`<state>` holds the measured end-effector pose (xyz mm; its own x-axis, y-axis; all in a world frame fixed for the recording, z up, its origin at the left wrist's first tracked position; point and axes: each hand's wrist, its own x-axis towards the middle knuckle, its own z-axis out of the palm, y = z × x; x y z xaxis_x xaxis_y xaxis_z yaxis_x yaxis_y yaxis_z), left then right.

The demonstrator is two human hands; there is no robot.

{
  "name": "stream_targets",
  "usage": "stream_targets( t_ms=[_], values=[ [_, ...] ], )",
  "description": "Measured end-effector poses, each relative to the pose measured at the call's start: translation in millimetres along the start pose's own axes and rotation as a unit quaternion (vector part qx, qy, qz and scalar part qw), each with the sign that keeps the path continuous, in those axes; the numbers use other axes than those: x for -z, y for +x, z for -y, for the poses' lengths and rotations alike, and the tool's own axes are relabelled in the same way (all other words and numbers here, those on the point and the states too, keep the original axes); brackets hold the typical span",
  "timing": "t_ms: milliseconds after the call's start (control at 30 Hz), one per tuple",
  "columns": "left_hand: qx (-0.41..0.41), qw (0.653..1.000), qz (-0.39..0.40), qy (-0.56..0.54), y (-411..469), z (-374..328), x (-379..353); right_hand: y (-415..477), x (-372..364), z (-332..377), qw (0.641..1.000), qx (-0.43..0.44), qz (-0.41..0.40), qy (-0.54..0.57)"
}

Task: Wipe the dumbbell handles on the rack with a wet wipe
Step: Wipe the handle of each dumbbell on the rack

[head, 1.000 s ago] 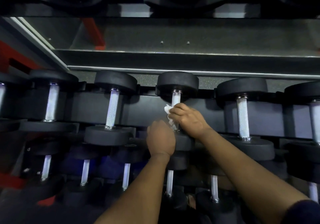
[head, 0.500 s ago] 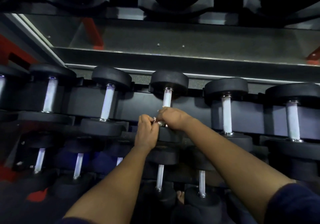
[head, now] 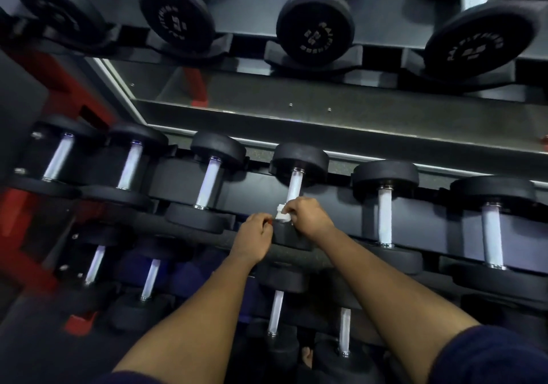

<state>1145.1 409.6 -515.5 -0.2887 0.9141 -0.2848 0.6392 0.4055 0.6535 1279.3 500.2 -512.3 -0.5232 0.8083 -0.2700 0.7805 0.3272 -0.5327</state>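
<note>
Handles of pale knurled steel line the middle tier of the black metal rack [head: 355, 122], and no sheen or streak on them tells which have been cleaned. At the far left, the leftmost handle [head: 57, 158] and its two neighbours lie bare, well apart from either hand. If the work runs from that side these would be done, but that is only a guess.

Next comes the left hand [head: 256, 236], fingers curled, its tips right at the edge of the small crumpled white wet wipe [head: 281, 216]. Whether it pinches the wipe or only steadies beside it I cannot tell. The right hand [head: 308, 216] grips the wipe, fingers curled over it, holding it at the low end of the fourth handle [head: 295, 186], just above the near black rubber head [head: 289, 238]. Most of that bar shows bare above the wipe, so this handle looks to be mid-wipe, perhaps finishing at its near end.

Right of it, the fifth handle [head: 385, 216] and the sixth handle [head: 492, 235] stand apart from both hands and most likely are yet to be wiped. Beyond this row, the heavier dumbbells on the top tier [head: 314, 27] and the smaller dumbbells on the bottom tier [head: 275, 312] also carry handles, so a good share of the job probably lies ahead.
</note>
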Motion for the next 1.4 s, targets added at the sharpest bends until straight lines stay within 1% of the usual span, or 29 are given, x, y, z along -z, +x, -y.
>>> stream_targets(
  t_ms=[133, 300, 400, 600, 767, 933, 1167, 1267, 1400],
  values=[
    [0.009, 0.998, -0.052, -0.026, -14.8, -12.2, 14.9, -12.7, 15.2, 16.5, 0.998, -0.021, -0.042, 0.05],
    [0.01, 0.995, -0.087, -0.056, -24.2, -25.0, 37.7, -22.2, 28.5, 32.0, 0.988, -0.061, -0.089, 0.111],
    [0.001, 0.992, -0.112, -0.053, -31.6, -31.7, 53.0, -28.1, 37.4, 44.1, 0.985, -0.055, -0.109, 0.121],
    [-0.006, 0.986, -0.153, -0.061, -48.8, -32.2, 77.0, -36.5, 44.8, 67.6, 0.988, -0.011, -0.104, 0.112],
    [-0.002, 0.984, -0.173, -0.048, -50.9, -22.3, 98.0, -28.4, 39.9, 91.6, 0.989, 0.007, -0.108, 0.101],
    [0.007, 0.988, -0.151, -0.033, -37.0, -1.3, 115.2, -10.3, 26.3, 110.5, 0.99, -0.01, -0.1, 0.101],
    [0.02, 0.996, -0.091, 0.007, 1.1, 45.5, 149.2, 33.9, -3.9, 139.8, 0.984, -0.069, -0.116, 0.112],
    [0.024, 0.998, -0.061, 0.026, 19.2, 68.0, 162.7, 50.3, -17.7, 154.7, 0.984, -0.087, -0.109, 0.112],
    [0.026, 0.998, -0.043, 0.047, 36.9, 92.7, 171.5, 68.6, -37.7, 168.2, 0.98, -0.118, -0.093, 0.133]
  ],
)
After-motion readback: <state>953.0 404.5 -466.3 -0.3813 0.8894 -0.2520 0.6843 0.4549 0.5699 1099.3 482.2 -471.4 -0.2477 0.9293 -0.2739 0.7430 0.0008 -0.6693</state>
